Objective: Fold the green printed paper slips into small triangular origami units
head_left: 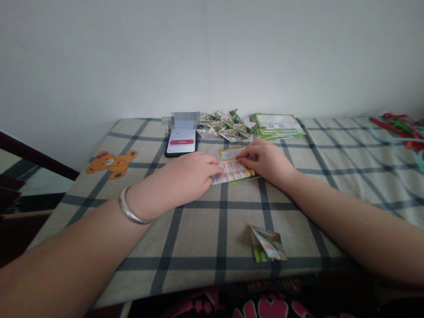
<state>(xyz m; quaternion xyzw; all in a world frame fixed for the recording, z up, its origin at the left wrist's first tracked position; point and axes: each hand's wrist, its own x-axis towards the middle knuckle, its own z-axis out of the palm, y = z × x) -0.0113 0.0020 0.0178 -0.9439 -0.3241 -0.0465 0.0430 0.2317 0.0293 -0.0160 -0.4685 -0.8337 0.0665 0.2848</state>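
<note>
A printed leaflet (232, 171), partly folded over, lies on the checked cloth between my hands. At its left edge my left hand (194, 176) grips the paper, thumb and fingers close together; a silver bangle circles that wrist. My right hand (270, 161) pinches the leaflet near its right side, fingertips pressed onto the printed face. Part of the paper is covered by the fingers. Nearer to me, a small folded paper piece (267, 244) sits alone on the cloth. Beyond the hands is a heap of similar folded pieces (227, 126).
A phone (181, 143) with a lit screen lies behind my left hand. Flat leaflets are stacked (278, 125) at the back, against the white wall (212, 57). An orange bear cutout (112, 164) is at left; colourful ribbons (399, 130) lie far right.
</note>
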